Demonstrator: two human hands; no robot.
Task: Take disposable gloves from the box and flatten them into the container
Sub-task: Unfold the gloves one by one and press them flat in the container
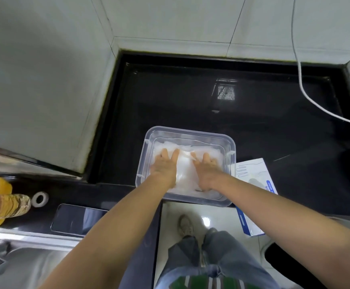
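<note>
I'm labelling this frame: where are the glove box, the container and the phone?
glove box (251, 172), head view, printed top face.
container (190, 132), head view, far rim.
phone (78, 219), head view, dark screen.

Left hand (165, 164) and right hand (206, 171) side by side, palms down, fingers straight, slightly spread, pressing flat. Bare forearms (128, 215) stretched forward.

Black countertop (190, 101), clear container (231, 161), glove box (255, 172), phone (76, 220), tape roll (40, 199)
</note>
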